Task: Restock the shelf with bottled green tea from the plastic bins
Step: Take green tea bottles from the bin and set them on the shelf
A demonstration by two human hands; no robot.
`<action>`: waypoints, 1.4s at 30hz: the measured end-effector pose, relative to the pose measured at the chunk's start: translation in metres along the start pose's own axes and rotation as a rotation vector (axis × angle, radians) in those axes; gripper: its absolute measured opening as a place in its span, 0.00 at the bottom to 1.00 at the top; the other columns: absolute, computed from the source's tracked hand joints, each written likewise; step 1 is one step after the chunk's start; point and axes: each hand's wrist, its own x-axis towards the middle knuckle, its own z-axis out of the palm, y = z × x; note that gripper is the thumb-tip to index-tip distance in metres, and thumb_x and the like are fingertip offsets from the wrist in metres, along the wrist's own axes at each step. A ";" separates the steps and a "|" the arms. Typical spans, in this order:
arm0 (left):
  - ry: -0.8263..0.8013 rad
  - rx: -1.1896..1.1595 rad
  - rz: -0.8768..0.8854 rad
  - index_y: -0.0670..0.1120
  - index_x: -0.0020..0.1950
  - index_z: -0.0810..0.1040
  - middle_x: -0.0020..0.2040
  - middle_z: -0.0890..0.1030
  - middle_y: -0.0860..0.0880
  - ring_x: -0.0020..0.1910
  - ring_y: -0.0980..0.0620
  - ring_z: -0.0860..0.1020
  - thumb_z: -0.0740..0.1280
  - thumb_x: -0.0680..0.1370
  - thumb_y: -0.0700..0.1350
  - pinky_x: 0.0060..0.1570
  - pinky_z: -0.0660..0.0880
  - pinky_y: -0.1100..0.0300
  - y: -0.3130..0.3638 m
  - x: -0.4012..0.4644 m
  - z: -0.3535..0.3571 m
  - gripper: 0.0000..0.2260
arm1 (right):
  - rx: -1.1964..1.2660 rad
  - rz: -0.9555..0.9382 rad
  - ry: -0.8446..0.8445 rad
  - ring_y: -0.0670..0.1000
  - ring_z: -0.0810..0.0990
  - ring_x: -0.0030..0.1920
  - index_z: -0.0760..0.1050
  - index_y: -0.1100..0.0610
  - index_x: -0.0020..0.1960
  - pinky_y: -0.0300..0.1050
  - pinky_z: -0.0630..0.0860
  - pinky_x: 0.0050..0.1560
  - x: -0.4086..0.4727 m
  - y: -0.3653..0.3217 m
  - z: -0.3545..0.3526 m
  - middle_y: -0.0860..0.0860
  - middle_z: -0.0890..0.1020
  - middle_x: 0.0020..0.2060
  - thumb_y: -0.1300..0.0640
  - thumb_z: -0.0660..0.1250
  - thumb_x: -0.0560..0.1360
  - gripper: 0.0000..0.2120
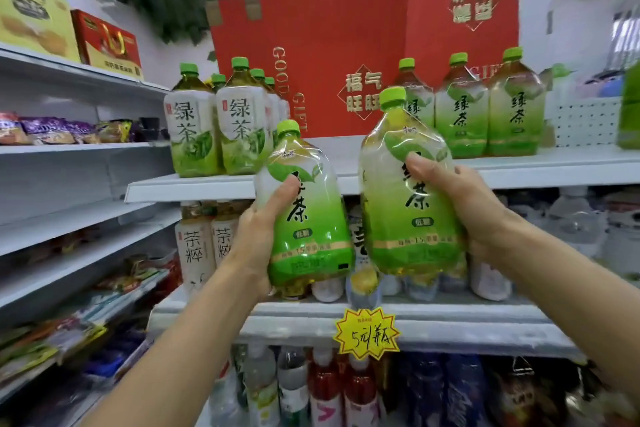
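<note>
We hold two green-capped plastic green tea bottles, left hand (258, 236) wrapped round one (308, 215), right hand (471, 208) round the other (405, 191). Beyond both grips: white shelf (346, 180), shelved bottles (485, 107) either side, red gift box (346, 55) behind the gap.

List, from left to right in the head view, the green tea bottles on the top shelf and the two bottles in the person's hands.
White-label shelf bottles → bottle in left hand → bottle in right hand → three green-label shelf bottles.
</note>
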 end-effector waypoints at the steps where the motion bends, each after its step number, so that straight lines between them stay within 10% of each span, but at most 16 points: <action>1: -0.006 0.001 0.011 0.45 0.65 0.80 0.57 0.84 0.39 0.56 0.36 0.83 0.77 0.67 0.58 0.55 0.78 0.32 0.002 0.009 0.007 0.30 | -0.023 -0.016 0.012 0.55 0.86 0.40 0.80 0.56 0.50 0.48 0.82 0.37 0.008 -0.005 -0.005 0.55 0.86 0.40 0.44 0.73 0.64 0.20; 15: -0.078 0.018 0.188 0.45 0.62 0.81 0.56 0.85 0.41 0.56 0.38 0.83 0.74 0.68 0.58 0.58 0.77 0.35 0.039 0.102 0.067 0.27 | -0.034 -0.176 0.366 0.52 0.84 0.49 0.69 0.55 0.67 0.51 0.83 0.42 0.108 -0.053 -0.057 0.52 0.82 0.54 0.43 0.78 0.66 0.36; 30: -0.099 -0.041 0.085 0.46 0.48 0.85 0.46 0.87 0.43 0.43 0.44 0.86 0.65 0.79 0.58 0.51 0.81 0.48 0.048 0.125 0.064 0.17 | -0.244 -0.091 0.260 0.54 0.82 0.50 0.67 0.53 0.62 0.54 0.81 0.46 0.166 -0.012 -0.038 0.54 0.80 0.54 0.42 0.77 0.65 0.33; 34: -0.140 0.021 0.086 0.45 0.50 0.84 0.46 0.87 0.43 0.43 0.44 0.86 0.66 0.79 0.57 0.48 0.82 0.50 0.055 0.127 0.057 0.16 | -0.448 0.000 0.161 0.54 0.79 0.58 0.64 0.53 0.70 0.57 0.75 0.61 0.156 -0.024 -0.034 0.51 0.78 0.62 0.30 0.76 0.57 0.50; 38: -0.182 0.036 0.133 0.47 0.50 0.83 0.44 0.87 0.45 0.40 0.46 0.86 0.66 0.80 0.55 0.39 0.83 0.53 0.061 0.129 0.043 0.13 | -0.548 -0.044 0.122 0.43 0.79 0.45 0.66 0.53 0.63 0.40 0.77 0.47 0.148 -0.020 -0.043 0.46 0.80 0.50 0.52 0.75 0.71 0.26; 42: -0.198 0.000 0.143 0.46 0.51 0.83 0.46 0.87 0.45 0.41 0.46 0.86 0.65 0.79 0.56 0.43 0.83 0.51 0.060 0.130 0.036 0.14 | -0.574 -0.061 0.193 0.53 0.82 0.53 0.64 0.58 0.67 0.56 0.79 0.57 0.151 -0.013 -0.029 0.53 0.81 0.54 0.41 0.82 0.54 0.50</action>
